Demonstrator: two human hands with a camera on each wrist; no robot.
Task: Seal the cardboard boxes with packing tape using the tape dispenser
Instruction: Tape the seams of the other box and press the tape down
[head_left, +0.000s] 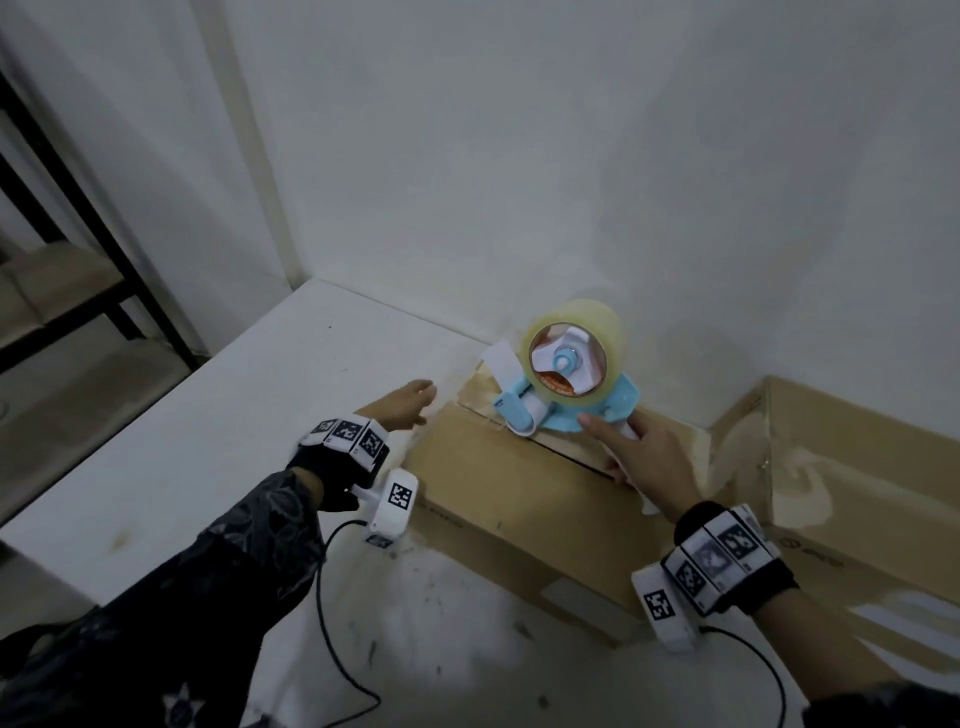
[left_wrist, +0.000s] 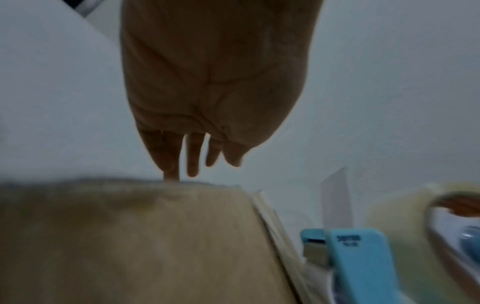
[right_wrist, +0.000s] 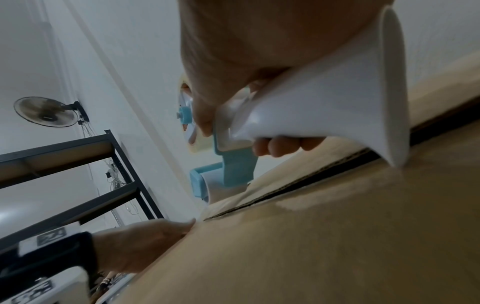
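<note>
Wrist bands with black-and-white markers sit closest to the head camera, one on each forearm, each trailing a black cable over the white surface. Just beyond them lies a cardboard box, its two top flaps meeting at a dark seam that runs away toward the wall. A second, open cardboard box stands just beside it on the right, touching the wall.

On the box's right half, the right hand grips the white handle of the tape dispenser; its fingers curl under the handle while the index finger lies straight along the blue frame. The dispenser's front end rests on the box top over the seam at the far edge, with the roll of clear packing tape standing above it and a loose strip of tape rising against the wall.

On the other side, the left hand reaches past the box's far left corner, apart from the dispenser. Its fingers are straight and relaxed, holding nothing, the tips pointing down behind the box's far edge at the end of the seam.

Farther off, a black metal shelving rack stands to the left, and a wall fan is mounted on the white wall.
</note>
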